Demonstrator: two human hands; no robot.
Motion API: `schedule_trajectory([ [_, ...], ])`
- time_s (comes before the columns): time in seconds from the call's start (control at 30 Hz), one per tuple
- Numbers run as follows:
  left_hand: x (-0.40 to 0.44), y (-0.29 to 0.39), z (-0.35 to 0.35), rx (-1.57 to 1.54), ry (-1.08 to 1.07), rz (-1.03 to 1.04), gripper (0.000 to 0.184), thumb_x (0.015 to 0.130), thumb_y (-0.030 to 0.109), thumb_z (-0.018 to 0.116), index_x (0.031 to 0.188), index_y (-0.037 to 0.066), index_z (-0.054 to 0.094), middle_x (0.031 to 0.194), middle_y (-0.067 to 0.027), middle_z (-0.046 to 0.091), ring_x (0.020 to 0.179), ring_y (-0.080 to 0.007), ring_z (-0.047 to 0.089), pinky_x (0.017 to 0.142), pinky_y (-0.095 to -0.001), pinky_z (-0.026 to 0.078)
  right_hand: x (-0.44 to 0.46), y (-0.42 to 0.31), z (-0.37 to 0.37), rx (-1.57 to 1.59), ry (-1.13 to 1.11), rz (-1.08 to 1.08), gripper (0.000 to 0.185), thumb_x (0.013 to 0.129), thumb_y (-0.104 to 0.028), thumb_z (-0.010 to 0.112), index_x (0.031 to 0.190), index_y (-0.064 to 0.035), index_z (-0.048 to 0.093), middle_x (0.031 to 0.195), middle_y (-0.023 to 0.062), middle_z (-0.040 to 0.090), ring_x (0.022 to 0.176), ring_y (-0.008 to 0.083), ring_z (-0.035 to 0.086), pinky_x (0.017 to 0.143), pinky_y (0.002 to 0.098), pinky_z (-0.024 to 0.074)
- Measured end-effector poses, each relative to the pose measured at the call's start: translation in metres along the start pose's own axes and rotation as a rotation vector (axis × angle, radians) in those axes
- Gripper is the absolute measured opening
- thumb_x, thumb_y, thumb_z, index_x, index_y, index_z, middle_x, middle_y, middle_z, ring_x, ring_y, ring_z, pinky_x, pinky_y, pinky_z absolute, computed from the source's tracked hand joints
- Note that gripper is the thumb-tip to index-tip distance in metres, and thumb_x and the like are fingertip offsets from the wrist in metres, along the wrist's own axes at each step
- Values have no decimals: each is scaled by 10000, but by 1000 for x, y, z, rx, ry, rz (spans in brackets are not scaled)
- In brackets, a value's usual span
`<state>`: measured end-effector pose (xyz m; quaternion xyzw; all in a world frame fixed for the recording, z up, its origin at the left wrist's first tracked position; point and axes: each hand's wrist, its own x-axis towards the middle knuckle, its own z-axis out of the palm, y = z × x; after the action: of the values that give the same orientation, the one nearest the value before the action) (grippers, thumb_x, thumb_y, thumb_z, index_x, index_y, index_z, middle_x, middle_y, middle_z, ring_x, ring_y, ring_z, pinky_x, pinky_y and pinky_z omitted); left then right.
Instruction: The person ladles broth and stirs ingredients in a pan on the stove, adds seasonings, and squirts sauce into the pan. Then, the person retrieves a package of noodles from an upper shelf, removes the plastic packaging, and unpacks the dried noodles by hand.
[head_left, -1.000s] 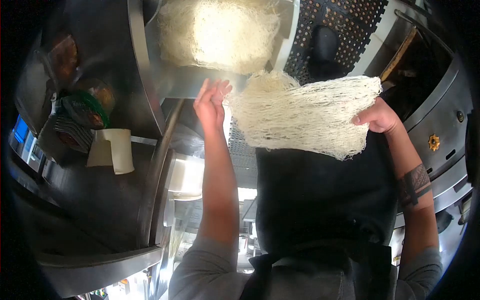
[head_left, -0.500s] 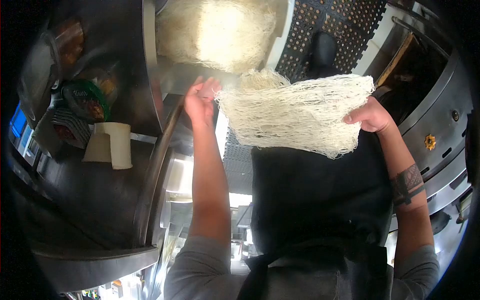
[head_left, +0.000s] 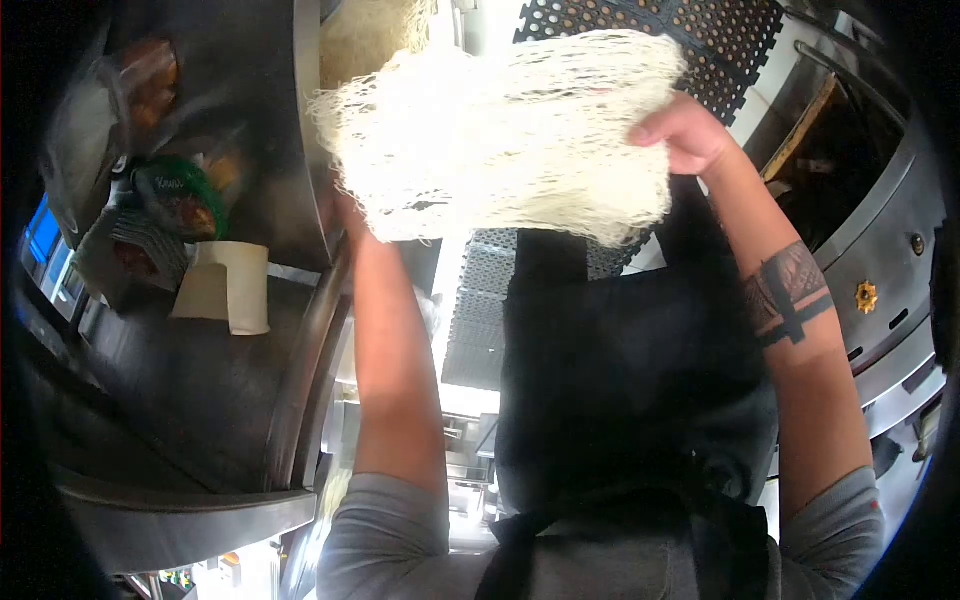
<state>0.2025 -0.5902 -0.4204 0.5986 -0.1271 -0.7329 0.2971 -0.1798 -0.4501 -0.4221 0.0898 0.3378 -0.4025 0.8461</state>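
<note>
A wide sheet of thin, pale noodles is stretched across the view in front of me. My right hand grips its right end, thumb on top and fingers beneath. At the left end, my left hand is mostly covered by the noodles; only the part near the wrist shows, so its fingers are hidden. Behind the sheet, more noodles lie in a pale container at the top, now largely blocked from sight.
On the left is a dark metal counter with a paper roll, a green-labelled bag and a clear bag of brownish items. A perforated black mat covers the floor. Steel equipment stands on the right.
The noodle sheet has moved up and left, away from my body, and now covers my left hand, whose open fingers showed before. My right hand travelled with it, still gripping.
</note>
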Motion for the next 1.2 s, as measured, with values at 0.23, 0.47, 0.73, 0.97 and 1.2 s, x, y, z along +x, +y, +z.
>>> schedule_trajectory([
  [0.23, 29, -4, -18, -23, 587, 240, 380, 1016, 319, 584, 1255, 24, 606, 1190, -106, 671, 1102, -223, 646, 966, -347, 525, -103, 4, -35, 59, 165, -27, 757, 693, 50, 760, 1391, 135, 479, 1248, 268, 666, 1084, 384, 701, 960, 514, 571],
  [0.47, -29, -35, 23, 1117, 909, 666, 841, 827, 428, 831, 1398, -54, 446, 1393, -277, 460, 1246, -373, 486, 1078, -495, 413, -162, 18, -36, 56, 279, 21, 761, 688, 22, 764, 1395, 111, 495, 1272, 243, 663, 1092, 360, 695, 961, 486, 565],
  [0.73, -19, 2, 98, 1849, 463, 659, 1132, 666, 378, 903, 1556, 12, 306, 1562, -328, 319, 1504, -467, 204, 1207, -547, 236, -149, 20, -26, 116, 268, 33, 796, 679, 31, 749, 1428, 88, 485, 1359, 228, 626, 1212, 352, 639, 1057, 469, 499],
  [0.97, 16, 18, -20, 1498, 521, 371, 768, 826, 420, 771, 1417, -7, 530, 1390, -227, 607, 1242, -384, 602, 1074, -446, 452, -151, 11, -22, 128, 306, 49, 775, 673, 46, 726, 1412, 88, 497, 1343, 221, 636, 1203, 353, 643, 1056, 470, 498],
  [1.2, 42, 11, -64, 1702, 556, 341, 582, 1067, 435, 459, 1411, -28, 535, 1410, -276, 575, 1300, -404, 558, 1106, -436, 400, -153, 15, -27, 94, 304, 79, 765, 678, 14, 729, 1407, 84, 508, 1333, 213, 644, 1200, 350, 642, 1048, 457, 500],
])
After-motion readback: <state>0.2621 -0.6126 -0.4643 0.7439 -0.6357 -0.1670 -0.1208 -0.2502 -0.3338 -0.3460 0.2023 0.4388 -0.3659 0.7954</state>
